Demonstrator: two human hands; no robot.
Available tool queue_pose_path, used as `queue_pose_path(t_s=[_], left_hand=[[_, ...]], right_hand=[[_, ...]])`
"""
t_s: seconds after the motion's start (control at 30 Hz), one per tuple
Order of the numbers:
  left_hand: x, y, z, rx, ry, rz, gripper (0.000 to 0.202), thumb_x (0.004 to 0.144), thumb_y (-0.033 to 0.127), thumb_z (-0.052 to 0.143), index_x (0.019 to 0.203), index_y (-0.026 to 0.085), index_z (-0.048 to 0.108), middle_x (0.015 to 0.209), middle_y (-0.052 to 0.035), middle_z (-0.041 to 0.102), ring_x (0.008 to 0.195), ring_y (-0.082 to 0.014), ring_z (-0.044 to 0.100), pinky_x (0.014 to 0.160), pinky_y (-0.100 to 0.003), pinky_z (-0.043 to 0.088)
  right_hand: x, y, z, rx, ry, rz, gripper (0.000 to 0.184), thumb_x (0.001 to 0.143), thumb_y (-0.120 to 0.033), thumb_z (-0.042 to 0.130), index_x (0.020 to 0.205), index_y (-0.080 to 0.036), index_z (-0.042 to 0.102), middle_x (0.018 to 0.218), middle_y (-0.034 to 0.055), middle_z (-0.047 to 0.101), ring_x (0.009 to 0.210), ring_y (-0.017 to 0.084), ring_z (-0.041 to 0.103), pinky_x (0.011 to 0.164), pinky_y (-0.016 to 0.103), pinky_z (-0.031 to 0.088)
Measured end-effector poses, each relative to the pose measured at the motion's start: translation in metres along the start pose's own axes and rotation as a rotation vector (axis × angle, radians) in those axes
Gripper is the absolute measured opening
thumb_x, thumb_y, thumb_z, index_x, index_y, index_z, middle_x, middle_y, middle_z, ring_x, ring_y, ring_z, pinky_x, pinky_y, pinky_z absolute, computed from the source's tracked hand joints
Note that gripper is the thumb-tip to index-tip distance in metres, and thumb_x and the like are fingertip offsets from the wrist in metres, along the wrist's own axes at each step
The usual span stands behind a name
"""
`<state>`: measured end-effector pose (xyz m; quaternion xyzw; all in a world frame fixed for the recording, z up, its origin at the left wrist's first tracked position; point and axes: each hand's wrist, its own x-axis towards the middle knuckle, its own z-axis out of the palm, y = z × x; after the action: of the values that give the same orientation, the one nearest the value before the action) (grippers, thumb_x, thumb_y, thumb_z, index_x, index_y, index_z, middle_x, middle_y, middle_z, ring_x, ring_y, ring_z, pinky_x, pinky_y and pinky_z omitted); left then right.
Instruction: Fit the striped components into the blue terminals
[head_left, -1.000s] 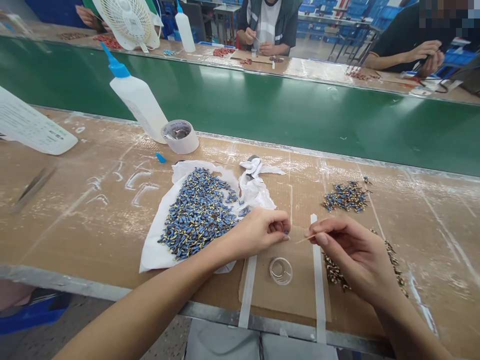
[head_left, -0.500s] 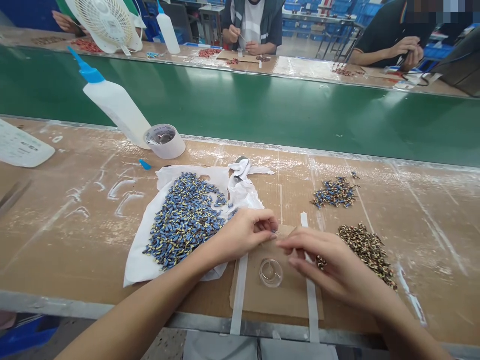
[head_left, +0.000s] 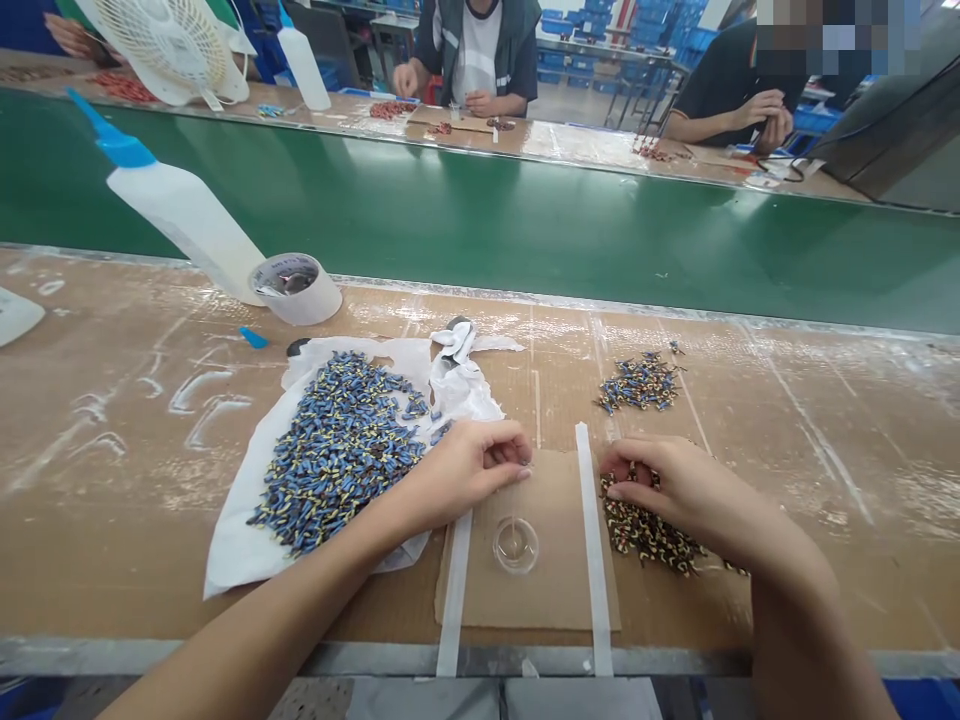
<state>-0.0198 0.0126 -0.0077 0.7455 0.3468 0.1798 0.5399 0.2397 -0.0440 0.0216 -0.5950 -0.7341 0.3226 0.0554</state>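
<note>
My left hand (head_left: 484, 465) is closed in a pinch above the upper left part of a cardboard square (head_left: 555, 590); whatever lies between its fingertips is too small to make out. Below it, a small clear round dish (head_left: 516, 546) sits on the cardboard, with a thin line showing inside. My right hand (head_left: 667, 480) reaches over a pile of small dark and gold parts (head_left: 652, 540), thumb and fingers curved and slightly apart at the pile's left edge. Left of my left hand, many small blue, yellow and dark pieces (head_left: 337, 450) lie heaped on a white sheet (head_left: 232, 545).
A smaller pile of blue and gold pieces (head_left: 639, 382) lies farther back. A tape roll (head_left: 296, 290), a white bottle with blue nozzle (head_left: 184, 225), a blue cap (head_left: 253, 338) and crumpled tissue (head_left: 469, 385) stand around. Across the green belt (head_left: 450, 215), several people work.
My right hand has moved right and away from my left fingertips, onto the dark and gold pile. My left hand stays pinched over the cardboard. The whole view has shifted slightly.
</note>
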Motion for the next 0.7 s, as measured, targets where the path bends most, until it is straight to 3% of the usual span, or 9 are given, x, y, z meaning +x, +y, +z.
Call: queue_pose_path(t_s=[0.17, 0.37, 0.6, 0.7], left_hand=[[0.0, 0.0, 0.0, 0.007, 0.001, 0.0, 0.005, 0.083, 0.018, 0.061, 0.08, 0.015, 0.059, 0.069, 0.0031, 0.055, 0.065, -0.0087, 0.049, 0.063, -0.021, 0.039], [-0.001, -0.001, 0.001, -0.009, 0.013, -0.023, 0.005, 0.083, 0.02, 0.062, 0.083, 0.015, 0.06, 0.071, 0.0018, 0.058, 0.065, -0.0092, 0.05, 0.063, -0.022, 0.04], [-0.002, 0.001, 0.0, -0.029, 0.034, -0.042, 0.006, 0.082, 0.02, 0.062, 0.082, 0.014, 0.061, 0.07, 0.0012, 0.058, 0.064, -0.0095, 0.051, 0.062, -0.022, 0.041], [-0.002, 0.001, -0.001, -0.029, 0.048, -0.042, 0.006, 0.082, 0.02, 0.062, 0.082, 0.014, 0.061, 0.07, 0.001, 0.059, 0.064, -0.0098, 0.051, 0.062, -0.022, 0.041]], right_hand=[[0.004, -0.009, 0.009, -0.08, 0.056, 0.025, 0.011, 0.081, -0.015, 0.056, 0.076, -0.021, 0.063, 0.071, -0.0002, 0.066, 0.066, 0.017, 0.059, 0.059, 0.028, 0.04], [0.01, -0.007, 0.011, -0.149, 0.155, 0.018, 0.018, 0.087, -0.016, 0.049, 0.081, -0.021, 0.065, 0.082, 0.0032, 0.07, 0.077, 0.021, 0.063, 0.069, 0.032, 0.043], [0.009, 0.001, 0.014, -0.097, 0.096, 0.032, 0.009, 0.083, -0.017, 0.054, 0.078, -0.023, 0.06, 0.073, -0.0005, 0.064, 0.065, 0.017, 0.058, 0.058, 0.027, 0.04], [0.008, 0.0, 0.011, -0.102, 0.109, -0.025, 0.011, 0.082, -0.016, 0.055, 0.073, -0.022, 0.056, 0.074, 0.0, 0.062, 0.066, 0.016, 0.056, 0.058, 0.027, 0.039]])
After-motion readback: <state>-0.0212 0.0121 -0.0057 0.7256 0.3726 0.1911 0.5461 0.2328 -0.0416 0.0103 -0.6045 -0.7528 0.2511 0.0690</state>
